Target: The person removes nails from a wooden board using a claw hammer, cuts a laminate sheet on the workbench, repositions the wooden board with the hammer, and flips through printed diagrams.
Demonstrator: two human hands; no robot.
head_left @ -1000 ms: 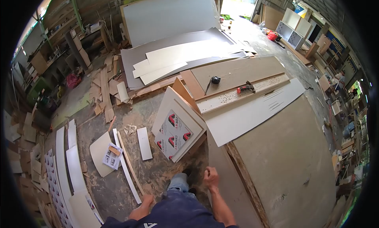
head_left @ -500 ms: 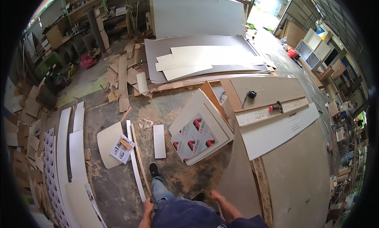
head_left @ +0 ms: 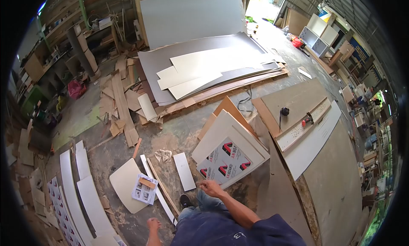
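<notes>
My right hand (head_left: 211, 189) is raised in front of me, before the lower edge of a stack of cream panels (head_left: 232, 126). Its fingers are curled, and I see nothing in them. On the stack lies a grey sheet (head_left: 216, 160) printed with red and black logos. Low at my left side, my left hand (head_left: 154, 224) is loosely closed, with no object visible in it. Nearest to it are a long white strip (head_left: 159, 190) and a printed paper (head_left: 145, 189) with a small wooden piece (head_left: 147, 183) on it. A short white board (head_left: 184, 171) lies by my foot.
To the right, a workbench panel (head_left: 332, 173) carries a red and black tool (head_left: 306, 120) and a black round object (head_left: 284, 112). Long white strips (head_left: 74, 195) lie on the left floor. Wood offcuts (head_left: 123, 105) and large sheets (head_left: 200, 45) stand farther back.
My right hand has swung forward and up, to in front of the panel stack. My left hand has shifted left, away from the long strips' ends. The view has turned and moved slightly.
</notes>
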